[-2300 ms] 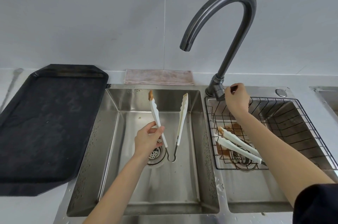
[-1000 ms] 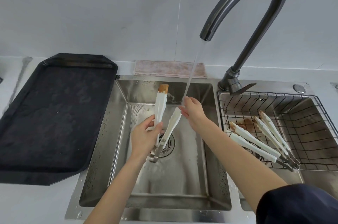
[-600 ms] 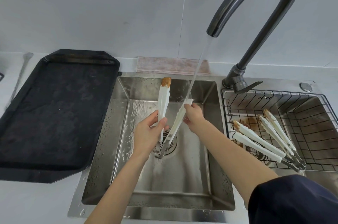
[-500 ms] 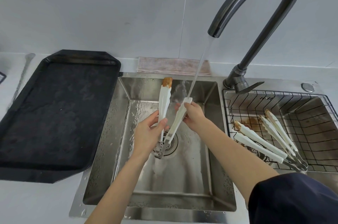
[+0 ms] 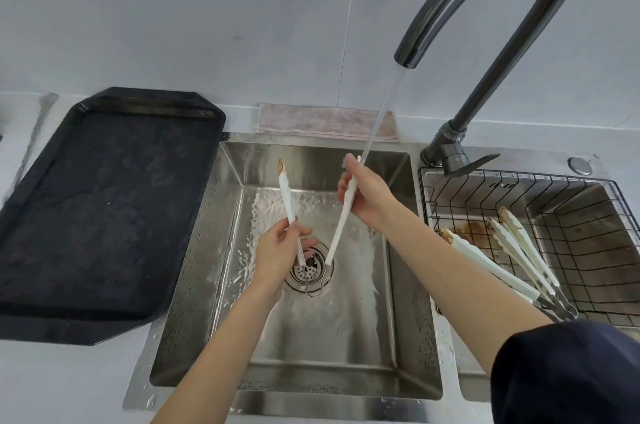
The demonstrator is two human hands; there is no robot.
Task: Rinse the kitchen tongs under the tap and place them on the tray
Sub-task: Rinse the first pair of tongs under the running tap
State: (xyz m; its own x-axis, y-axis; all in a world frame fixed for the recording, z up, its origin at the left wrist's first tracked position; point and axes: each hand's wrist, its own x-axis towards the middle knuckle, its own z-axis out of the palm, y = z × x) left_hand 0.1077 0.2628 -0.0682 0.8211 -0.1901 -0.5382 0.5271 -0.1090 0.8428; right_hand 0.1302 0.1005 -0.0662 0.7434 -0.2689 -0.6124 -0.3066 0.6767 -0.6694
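Observation:
White kitchen tongs (image 5: 338,229) with a metal hinge loop are spread in a V over the left sink basin (image 5: 349,337). My left hand (image 5: 278,252) grips the left arm, whose tip carries a brown stain. My right hand (image 5: 365,197) pinches the right arm near its tip. Water streams from the dark curved tap (image 5: 485,25) onto that right tip. The black tray (image 5: 104,209) lies on the counter left of the sink.
A wire basket (image 5: 595,250) sits in the right basin and holds two more stained white tongs (image 5: 512,257). A pinkish cloth (image 5: 322,122) lies behind the sink against the wall. The tap's lever (image 5: 481,160) points right.
The tap was turned on and my right hand moved from its lever to the tongs. Since half a second ago the two arms have been pulled wider apart under the stream.

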